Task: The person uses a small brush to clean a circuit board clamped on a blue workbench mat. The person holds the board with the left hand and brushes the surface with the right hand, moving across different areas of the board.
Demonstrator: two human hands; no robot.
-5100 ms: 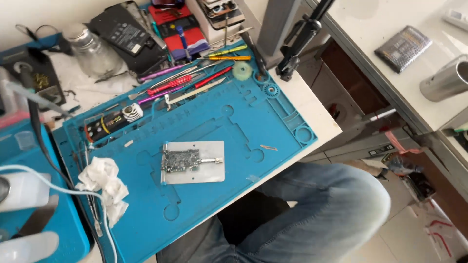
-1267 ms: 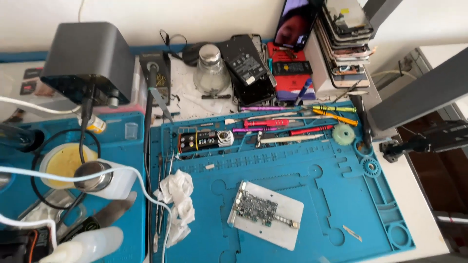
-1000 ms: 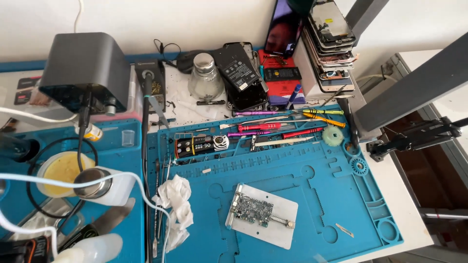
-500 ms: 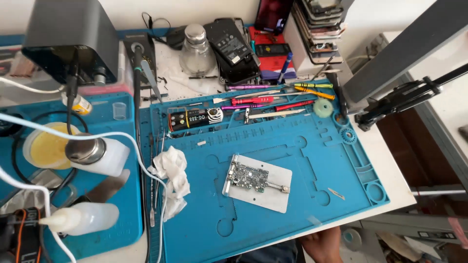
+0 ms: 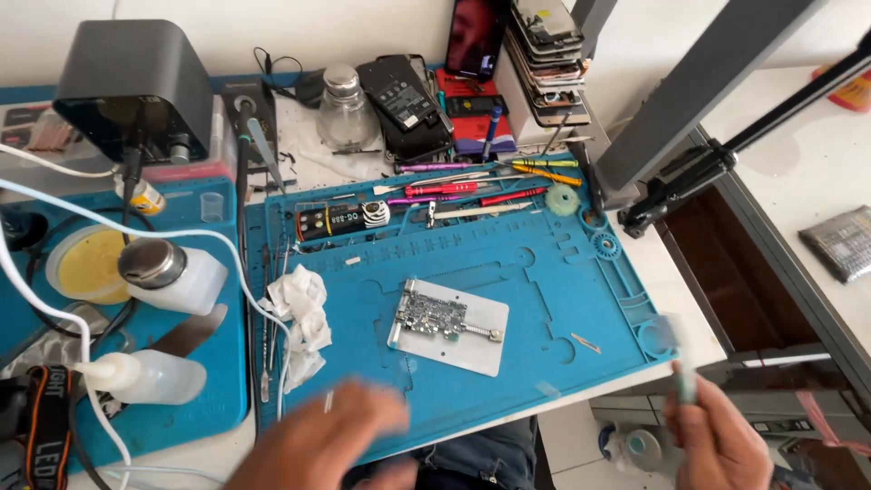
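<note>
The blurred left hand (image 5: pixel 322 445), grip unclear, hovered at the tabletop's near edge; the right hand (image 5: pixel 717 440) pinched a thin tool (image 5: pixel 685 367) off its right corner. A careless sweep might knock the board (image 5: pixel 434 317).

Mat (image 5: pixel 544 272): bright blue under my work, moulded with small compartments.
Holder plate (image 5: pixel 458 340): silver-grey, with a dark, speckled circuit board (image 5: pixel 431 316) on it.
Tissue (image 5: pixel 299 313): white, crumpled.
Screwdrivers (image 5: pixel 472 191): red, purple, yellow handles.
Tool in my right hand (image 5: pixel 717 440): pale teal, blurred.
Box (image 5: pixel 136 86): matte black.
Bench (image 5: pixel 676 290): white.
</note>
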